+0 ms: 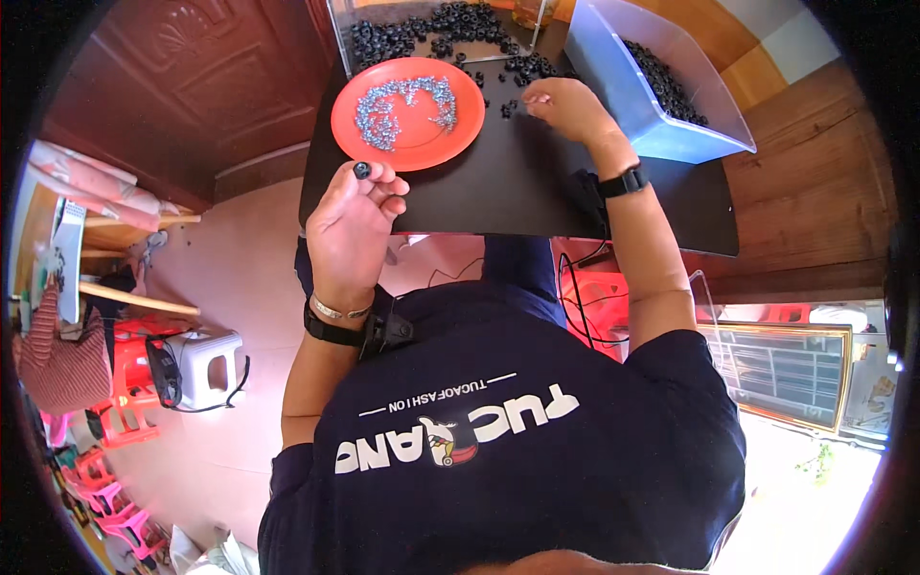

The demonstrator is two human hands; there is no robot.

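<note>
My left hand (pixel 352 225) is raised at the table's near edge, palm up. Its thumb and forefinger pinch a small round black part (pixel 361 171) with a hole in its end. Over the dark table, my right hand (pixel 565 107) has its fingers curled together at the tips; whether anything is between them is hidden. Loose black parts (pixel 508 108) lie just left of those fingertips. Beyond my left hand is a red plate (pixel 422 149), and small shiny silver metal pieces (pixel 381 125), like screws, are spread on it in a rough ring.
A clear box (pixel 343 38) with many black parts stands at the back, its contents spilling toward me. At the right sits a bluish plastic bin (pixel 661 142) holding more. The dark table (pixel 450 206) ends close to my body. Black cables (pixel 575 297) hang below its edge.
</note>
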